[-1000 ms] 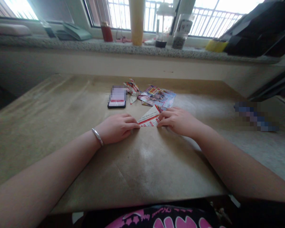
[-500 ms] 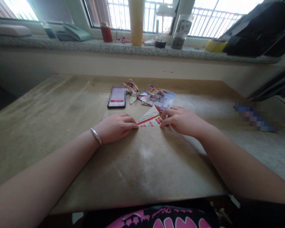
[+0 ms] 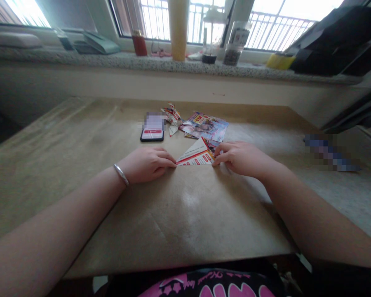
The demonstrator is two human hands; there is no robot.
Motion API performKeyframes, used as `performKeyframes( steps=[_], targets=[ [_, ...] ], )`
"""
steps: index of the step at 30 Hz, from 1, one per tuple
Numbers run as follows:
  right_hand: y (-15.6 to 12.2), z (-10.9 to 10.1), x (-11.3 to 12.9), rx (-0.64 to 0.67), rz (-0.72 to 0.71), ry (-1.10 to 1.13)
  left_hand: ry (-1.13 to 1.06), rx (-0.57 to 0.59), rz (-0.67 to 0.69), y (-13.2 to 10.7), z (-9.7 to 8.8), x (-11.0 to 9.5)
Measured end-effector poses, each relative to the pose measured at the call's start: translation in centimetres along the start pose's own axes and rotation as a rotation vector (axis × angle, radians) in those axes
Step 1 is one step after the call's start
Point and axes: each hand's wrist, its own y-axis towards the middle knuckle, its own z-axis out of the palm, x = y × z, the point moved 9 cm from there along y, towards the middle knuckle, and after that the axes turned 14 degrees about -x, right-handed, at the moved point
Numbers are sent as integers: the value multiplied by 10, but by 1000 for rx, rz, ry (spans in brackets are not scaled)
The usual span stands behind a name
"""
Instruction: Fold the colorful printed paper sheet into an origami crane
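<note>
The left hand (image 3: 145, 165), half-curled, is touching the 9 o'clock corner of the folded flyer (image 3: 196, 153) lying between 2 hands; the right hand (image 3: 243, 159) is touching its 3 o'clock corner. Any pinch is unclear; slipping fingertips could skew the fold.

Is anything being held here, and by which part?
The folded red-and-white printed paper is touched at its two lower corners, by the left hand and the right hand. Whether they grip it or only press it down cannot be told.
</note>
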Motion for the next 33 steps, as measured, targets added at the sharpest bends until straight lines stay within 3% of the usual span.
performKeyframes(
  steps=[17,26,33],
  targets=[
    [-7,2,-16,66,77,-4,50,14,39,-1,-3,-3],
    [-8,1,-15,62,78,50,20,1,-5,-4,-5,2],
    [-9,8,-26,15,173,157,-17,17,-64,-6,-4,6]
  ],
)
